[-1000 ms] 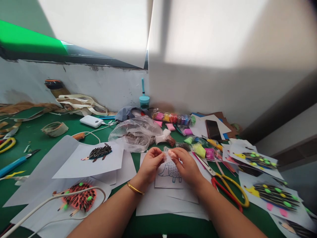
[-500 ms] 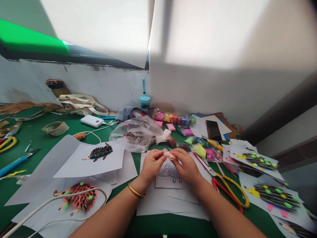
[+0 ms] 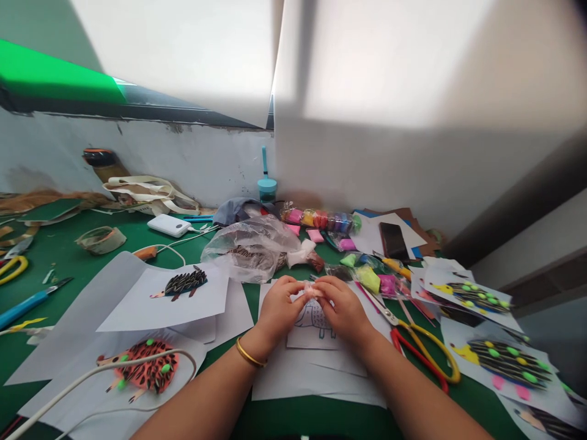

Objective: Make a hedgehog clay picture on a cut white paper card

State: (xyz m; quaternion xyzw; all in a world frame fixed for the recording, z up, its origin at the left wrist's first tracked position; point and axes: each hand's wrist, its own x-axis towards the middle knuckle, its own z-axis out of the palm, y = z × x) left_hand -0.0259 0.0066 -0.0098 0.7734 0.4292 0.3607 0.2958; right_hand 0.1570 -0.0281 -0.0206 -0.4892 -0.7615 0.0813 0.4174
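Note:
My left hand [image 3: 283,308] and my right hand [image 3: 340,305] meet over the middle of the table, fingertips pinched together. Between them is a small lump of pale pink modelling clay [image 3: 312,292], partly covered by the fingers; a clear wrapper may be around it, I cannot tell. Just below the hands lies a sheet with a hedgehog drawing [image 3: 308,338], its upper part hidden by my fingers. Scissors with red and yellow handles [image 3: 424,348] rest to the right of my right hand.
Finished hedgehog pictures lie left [image 3: 149,366] and right [image 3: 504,363]. Behind the hands are a clear plastic bag [image 3: 247,244], clay packets [image 3: 369,278] and a phone [image 3: 393,240]. A white cable [image 3: 68,391] crosses the left papers; a blue craft knife [image 3: 27,307] lies far left.
The fingers of both hands have drawn closer together around the pink clay and cover more of the drawing's top. The view has shifted slightly.

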